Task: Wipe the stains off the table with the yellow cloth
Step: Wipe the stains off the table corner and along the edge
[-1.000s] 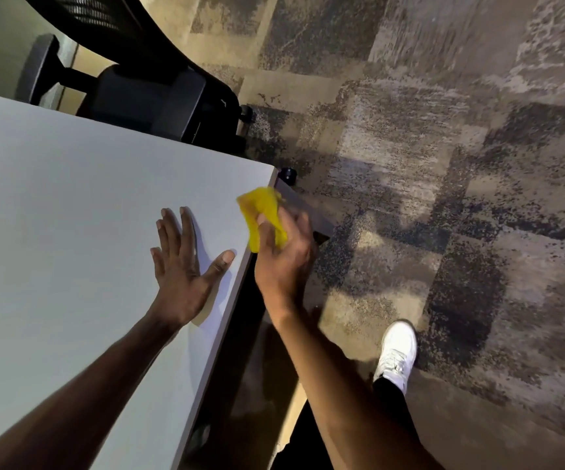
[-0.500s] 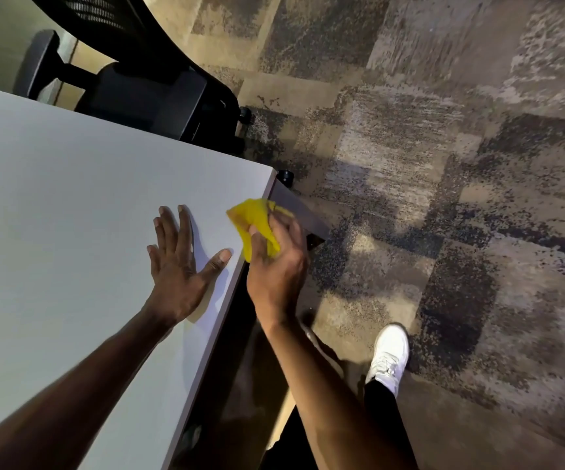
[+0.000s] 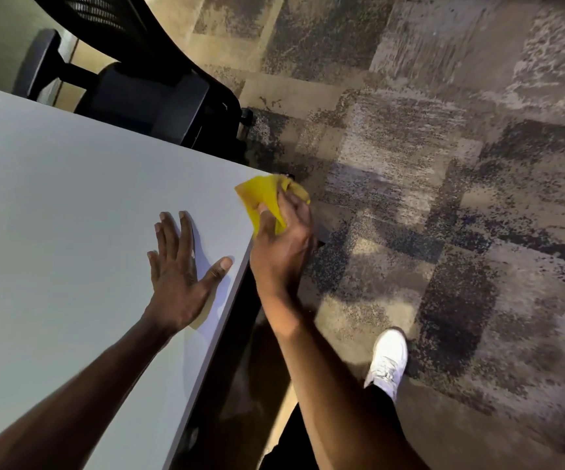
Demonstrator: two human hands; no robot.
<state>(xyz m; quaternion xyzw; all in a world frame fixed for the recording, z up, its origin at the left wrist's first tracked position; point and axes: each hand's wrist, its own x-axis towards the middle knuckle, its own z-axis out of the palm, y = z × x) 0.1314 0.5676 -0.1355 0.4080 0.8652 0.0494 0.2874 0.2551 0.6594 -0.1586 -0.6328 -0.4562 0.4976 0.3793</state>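
**Yellow cloth brought onto the table's far corner**

Since a second ago, the right hand (image 3: 283,245) has carried the crumpled yellow cloth (image 3: 266,198) leftward and away from the body, from beside the table's edge to over its far right corner. The left hand (image 3: 179,266) has stayed where it was.

The pale grey, smooth, flat-topped table (image 3: 70,232) fills the left half of the view. Its right edge runs diagonally from the bottom centre up to the corner near the middle of the frame.

The right hand is closed around the cloth, thumb pressed over the front of it and fingers wrapped over the far side. The cloth sits bunched at the table's corner, partly over the tabletop and partly past its edge. Its long axis runs from the upper left down toward the lower right, into the grip, with a loose pointed corner fanning out to the upper left over the table. Whether the cloth presses on the surface or is held just above it cannot be told.

The left hand lies flat on the tabletop, palm down, fingers spread and pointing away from the body, thumb stretched toward the right edge. It holds nothing. It is near the right hand but not touching it.

A black mesh-backed office chair (image 3: 145,89) stands behind the table's far edge. A white sneaker (image 3: 388,359) rests on the mottled brown and grey carpet (image 3: 444,164) at lower right.

No stains show on the tabletop, and no brand, label or writing can be read anywhere.
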